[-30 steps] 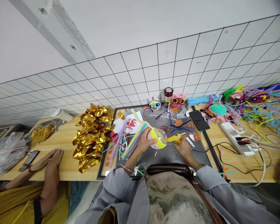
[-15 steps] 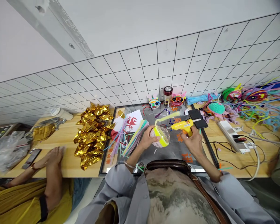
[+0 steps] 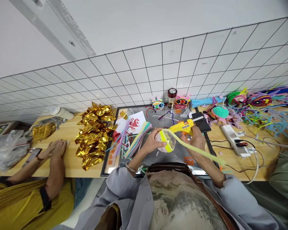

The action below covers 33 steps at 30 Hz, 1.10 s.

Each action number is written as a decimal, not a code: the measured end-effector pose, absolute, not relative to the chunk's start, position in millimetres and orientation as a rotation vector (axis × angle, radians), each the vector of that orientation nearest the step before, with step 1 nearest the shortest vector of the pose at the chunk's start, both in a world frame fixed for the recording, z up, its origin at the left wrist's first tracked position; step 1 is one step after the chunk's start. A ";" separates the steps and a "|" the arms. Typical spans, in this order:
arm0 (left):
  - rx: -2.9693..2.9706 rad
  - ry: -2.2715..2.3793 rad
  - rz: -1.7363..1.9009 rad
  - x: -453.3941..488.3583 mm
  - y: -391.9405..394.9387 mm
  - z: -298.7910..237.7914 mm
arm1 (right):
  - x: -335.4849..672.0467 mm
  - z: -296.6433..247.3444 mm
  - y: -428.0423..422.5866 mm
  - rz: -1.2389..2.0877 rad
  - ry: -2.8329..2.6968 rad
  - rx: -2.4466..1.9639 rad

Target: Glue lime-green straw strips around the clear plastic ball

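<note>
My left hand is closed around a clear round plastic ball with a bright yellow band around it and a pale pinkish covering on its left side. From the ball a long pale yellow pipe cleaner trails to the right, passing in front of my right wrist. My right hand grips a yellow hot glue gun, whose nozzle points left at the ball's upper side. Whether the nozzle touches the ball is hidden behind the pipe cleaner. A white glue stick pokes out of the gun's rear.
Pastel pipe cleaners lie left of my hands, beside crumpled gold foil. A dark phone and a white power strip are to the right. Finished-looking colourful balls and a flask stand behind. Another person's hands rest far left.
The pipe cleaner has swung from above the ball down to the right, across my right wrist. My right hand and the glue gun have shifted left, the nozzle closer over the ball.
</note>
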<state>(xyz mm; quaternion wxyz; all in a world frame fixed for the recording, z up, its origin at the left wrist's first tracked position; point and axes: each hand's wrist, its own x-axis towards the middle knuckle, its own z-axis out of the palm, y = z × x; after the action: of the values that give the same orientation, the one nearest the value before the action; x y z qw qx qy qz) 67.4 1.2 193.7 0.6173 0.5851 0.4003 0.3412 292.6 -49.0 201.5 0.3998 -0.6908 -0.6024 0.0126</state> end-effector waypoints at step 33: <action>1.447 0.769 0.680 70.2 13.0 232.2 | 311.6 244.9 -48.2 -0.283 -1.635 -1.642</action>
<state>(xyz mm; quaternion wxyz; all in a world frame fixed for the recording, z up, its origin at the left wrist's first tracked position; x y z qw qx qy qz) 70.2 13.0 232.2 0.6316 0.6322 0.3360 0.2973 311.6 -48.2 244.9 0.3929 -0.6468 -0.6440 -0.1117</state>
